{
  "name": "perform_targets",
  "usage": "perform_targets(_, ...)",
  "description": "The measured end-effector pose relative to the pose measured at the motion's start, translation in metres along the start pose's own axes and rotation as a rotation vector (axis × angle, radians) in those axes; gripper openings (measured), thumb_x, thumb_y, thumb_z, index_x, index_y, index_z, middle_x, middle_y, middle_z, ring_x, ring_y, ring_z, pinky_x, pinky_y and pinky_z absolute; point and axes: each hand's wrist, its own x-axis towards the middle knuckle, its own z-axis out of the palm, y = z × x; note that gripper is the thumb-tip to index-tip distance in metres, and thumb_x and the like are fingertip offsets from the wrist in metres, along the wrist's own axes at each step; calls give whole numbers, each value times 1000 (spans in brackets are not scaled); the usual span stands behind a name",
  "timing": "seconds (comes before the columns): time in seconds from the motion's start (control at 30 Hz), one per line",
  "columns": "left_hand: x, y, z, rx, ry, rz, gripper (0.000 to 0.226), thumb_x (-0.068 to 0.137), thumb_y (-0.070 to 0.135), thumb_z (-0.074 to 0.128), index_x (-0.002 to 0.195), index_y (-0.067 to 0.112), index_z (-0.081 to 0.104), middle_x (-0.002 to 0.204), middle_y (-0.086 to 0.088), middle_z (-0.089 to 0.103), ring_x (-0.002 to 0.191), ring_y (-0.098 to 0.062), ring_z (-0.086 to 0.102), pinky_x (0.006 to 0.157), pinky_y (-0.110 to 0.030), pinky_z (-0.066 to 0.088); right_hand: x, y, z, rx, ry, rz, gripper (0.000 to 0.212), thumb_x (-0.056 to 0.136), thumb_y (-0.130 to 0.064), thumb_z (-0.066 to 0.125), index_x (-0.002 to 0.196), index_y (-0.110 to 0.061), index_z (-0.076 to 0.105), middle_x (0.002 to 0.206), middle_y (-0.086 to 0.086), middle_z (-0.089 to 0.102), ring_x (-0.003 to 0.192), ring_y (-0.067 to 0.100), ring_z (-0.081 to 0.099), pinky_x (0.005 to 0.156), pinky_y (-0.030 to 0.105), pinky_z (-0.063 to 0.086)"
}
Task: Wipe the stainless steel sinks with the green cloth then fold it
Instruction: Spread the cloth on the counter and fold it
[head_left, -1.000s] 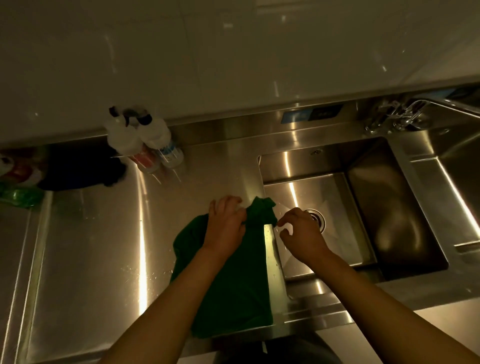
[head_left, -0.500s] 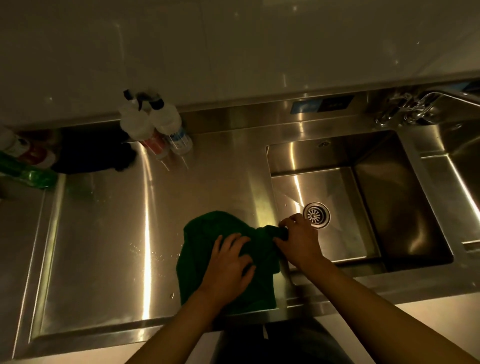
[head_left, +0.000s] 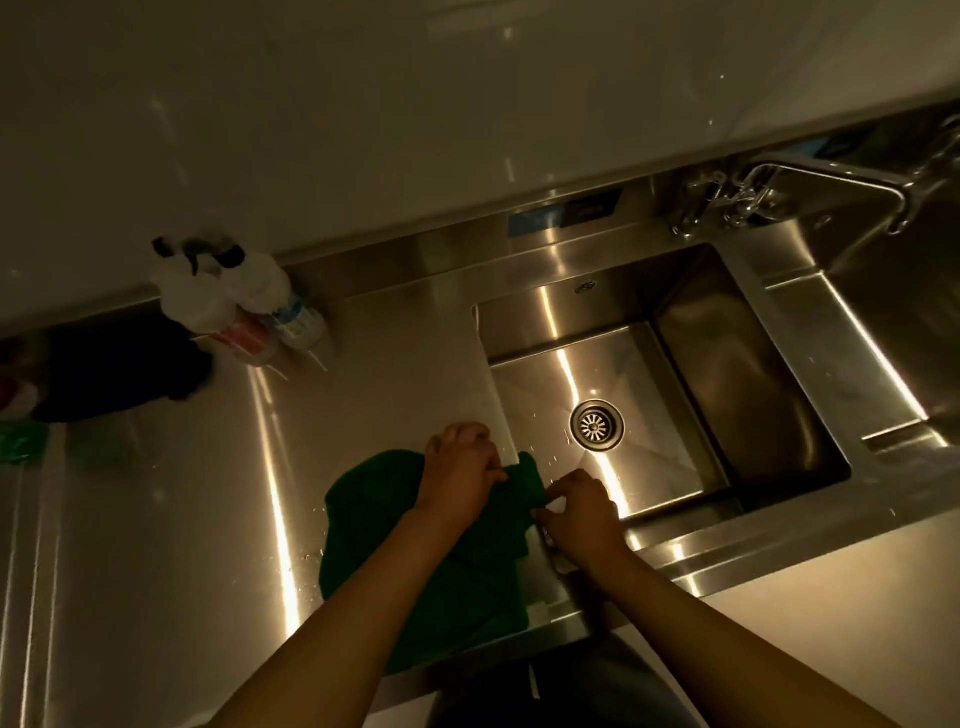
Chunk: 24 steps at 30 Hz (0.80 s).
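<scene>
Both hands pinch the rumpled, dark green cloth (head_left: 415, 566).

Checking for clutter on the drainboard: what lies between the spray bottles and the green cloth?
In the head view, only bare steel counter lies between the spray bottles and the green cloth.

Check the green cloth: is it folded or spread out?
Not neatly folded: the green cloth lies rumpled on the counter, with the left hand and right hand gripping its corner by the sink.
</scene>
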Motion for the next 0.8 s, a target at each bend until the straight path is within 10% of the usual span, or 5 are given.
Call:
perform_targets(0.53,-19,-56,-140,-264,888,-100,8,99,17,65,102,19,58,113,1,61,107,-20,55,93,-35,43,29,-97,-55,398,213,-258,15,76,-20,84,75,-23,69,91,-9,63,93,16,60,82,32,46)
perform_targets(0.8,-58,-91,-76,-215,420,-383,23,95,28,73,113,15,75,139,-9,58,129,-31,50,107,-45,44,43,-103,-44,-236,-10,-149,15,89,-16,67,99,-18,77,118,6,61,115,30,57,98,47,50)
